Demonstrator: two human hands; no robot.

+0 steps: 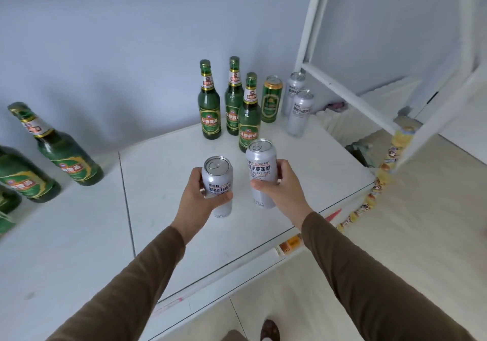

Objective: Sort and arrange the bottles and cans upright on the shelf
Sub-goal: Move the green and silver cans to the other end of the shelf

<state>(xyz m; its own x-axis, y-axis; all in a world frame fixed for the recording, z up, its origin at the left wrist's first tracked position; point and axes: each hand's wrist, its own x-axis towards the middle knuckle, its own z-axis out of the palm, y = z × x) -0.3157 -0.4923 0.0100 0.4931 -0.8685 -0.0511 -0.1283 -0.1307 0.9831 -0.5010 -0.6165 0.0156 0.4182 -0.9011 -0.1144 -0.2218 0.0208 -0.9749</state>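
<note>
Your left hand (196, 195) is wrapped around a silver can (217, 182), thumb across the front of its label and fingers curled behind; the can is upright with its pull-tab lid facing up, over the near middle of the white shelf (79, 235). Just to its right, your right hand (283, 185) grips a second silver can (261, 172) the same way, thumb in front, held slightly higher and tilted a little to the right. The two cans are close together but apart.

At the far left, green bottles stand in a group near the edge of view: one bottle (56, 144) shows its full length, and another (23, 176) is cut off by the frame. Toward the far middle, three green bottles stand upright in a cluster: the left one (209, 103), the middle one (234, 98), and the nearest one (249, 114) just beyond your right-hand can. To their right stands a green can (271, 99), then two silver cans, one farther (293, 91) and one nearer (300, 114), beside the white frame post (311, 16).
</note>
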